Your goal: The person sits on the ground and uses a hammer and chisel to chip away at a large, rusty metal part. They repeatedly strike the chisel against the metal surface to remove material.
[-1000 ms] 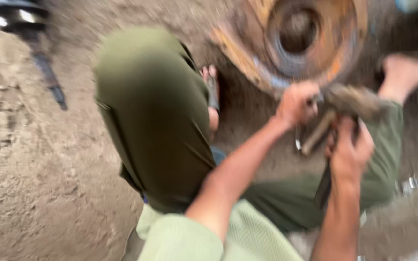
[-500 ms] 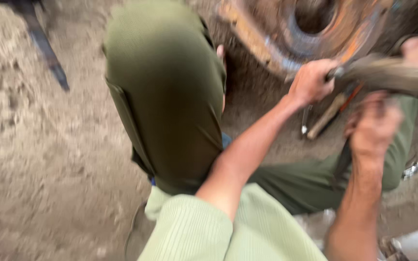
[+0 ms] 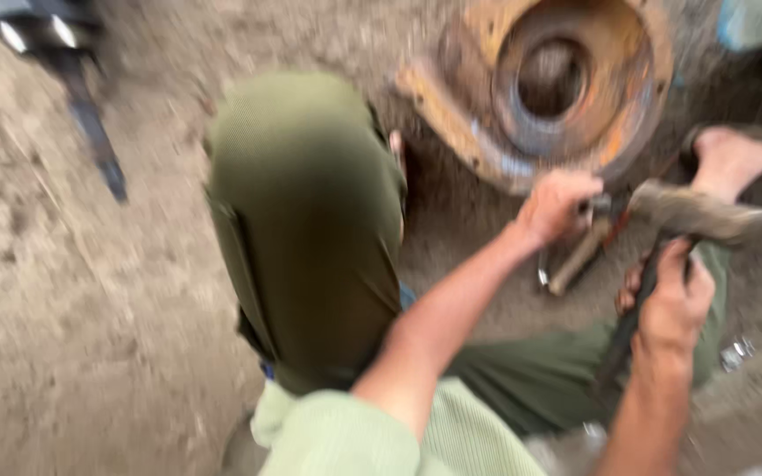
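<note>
Hammer has swung back down toward the rusty hub; our right hand wraps its handle, left hand clamps what's probably a chisel, still mid-strike.

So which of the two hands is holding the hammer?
The right hand, gripping the dark handle of the hammer. The left hand holds a smaller tool against the rusty round part.

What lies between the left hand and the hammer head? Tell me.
Head view: a small dark metal piece held by the left hand; the hammer head sits just beyond it.
</note>
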